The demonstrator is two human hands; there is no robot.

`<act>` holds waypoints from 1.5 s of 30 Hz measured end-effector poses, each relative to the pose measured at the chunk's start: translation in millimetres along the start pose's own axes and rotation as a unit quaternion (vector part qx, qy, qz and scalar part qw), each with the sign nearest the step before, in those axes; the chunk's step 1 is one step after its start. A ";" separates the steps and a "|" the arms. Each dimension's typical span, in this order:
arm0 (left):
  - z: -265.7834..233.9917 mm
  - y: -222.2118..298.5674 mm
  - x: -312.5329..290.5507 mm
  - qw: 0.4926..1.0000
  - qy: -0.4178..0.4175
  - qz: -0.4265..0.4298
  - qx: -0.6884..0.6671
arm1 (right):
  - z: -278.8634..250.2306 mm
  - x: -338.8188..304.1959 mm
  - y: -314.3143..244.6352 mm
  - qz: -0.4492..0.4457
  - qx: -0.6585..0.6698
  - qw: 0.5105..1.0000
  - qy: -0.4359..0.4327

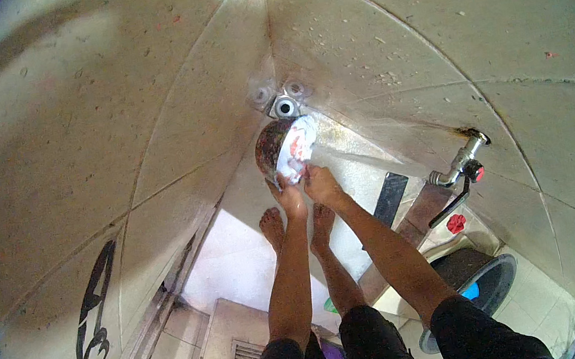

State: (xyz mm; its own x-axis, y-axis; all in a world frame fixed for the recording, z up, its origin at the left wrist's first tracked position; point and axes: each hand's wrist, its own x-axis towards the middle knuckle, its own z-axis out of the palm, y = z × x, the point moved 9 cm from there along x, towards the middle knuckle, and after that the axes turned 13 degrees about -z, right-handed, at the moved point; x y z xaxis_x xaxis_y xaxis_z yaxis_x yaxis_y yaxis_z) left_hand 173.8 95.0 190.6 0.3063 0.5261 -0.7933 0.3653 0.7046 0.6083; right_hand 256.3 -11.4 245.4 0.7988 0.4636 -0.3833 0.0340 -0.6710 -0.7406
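Observation:
Both my hands are out in front of me, low over the floor corner, at the near rim of a tilted round bowl [269,146]. Its rounded outside is brown and blackened. Its bright side [297,146] is white with red patches; glare hides whether that is the inside, foam or a cloth. My left hand [291,200] grips the near edge, fingers closed against it. Just to the right, my right hand [324,186] is closed at the lower edge of the white part; what its fingers pinch is hidden. A stream of water [363,158] runs from the tap toward the bowl.
The metal tap [461,161] with a black lever juts from the right wall. Below it stand a ledge [405,230], a red scrubber-like object [456,223] and a dark tub [499,281] with something blue inside. A round drain fitting [285,108] sits in the corner. My bare feet stand below.

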 end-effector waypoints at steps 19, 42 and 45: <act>5.9 16.6 -57.2 0.708 0.007 0.311 0.634 | 25.9 10.8 21.5 -0.036 -0.141 0.983 -0.115; -46.2 27.2 4.2 0.906 0.034 0.023 0.422 | 60.0 -7.9 1.5 -0.118 -0.051 0.968 -0.214; -26.2 53.1 -26.9 0.928 0.021 0.110 0.355 | 34.3 -1.8 46.3 0.106 0.045 0.985 -0.127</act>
State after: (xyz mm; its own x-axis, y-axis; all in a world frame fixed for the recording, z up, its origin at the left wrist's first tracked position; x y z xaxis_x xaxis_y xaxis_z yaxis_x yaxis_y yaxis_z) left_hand 161.9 130.7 243.6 0.4120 0.6491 -0.6394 0.7898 0.0954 0.6058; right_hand 235.8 -23.4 192.9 0.6064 0.4562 -0.6513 -0.1802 -0.7189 -0.6713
